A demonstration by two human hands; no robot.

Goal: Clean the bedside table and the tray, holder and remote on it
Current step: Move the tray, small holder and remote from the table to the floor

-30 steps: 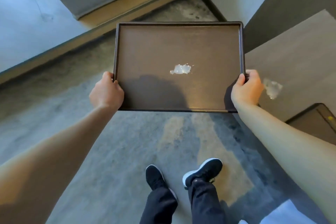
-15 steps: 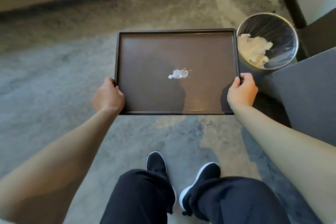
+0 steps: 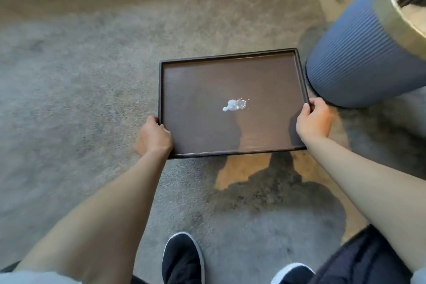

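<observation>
Left grip: left hand (image 3: 154, 137) is clamping the tray's (image 3: 198, 90) left rim near its lower left corner, fingers curled over the edge.
Right grip: right hand (image 3: 313, 119) is pinching the right rim near the lower right corner, thumb lying on top of the edge.
Tray axis: long axis is running left to right across the frame centre, slightly tilted, with the right side sitting higher in the frame.
Tray place: it is spanning between the two grips, reaching toward the upper frame above the carpet (image 3: 69, 87).
Tray look: dark brown, rectangular, low raised rim; a small white smear (image 3: 234, 105) is sitting near its middle.
Neighbour: ribbed blue bin (image 3: 359, 53) is standing just beside the tray's upper right corner.
</observation>
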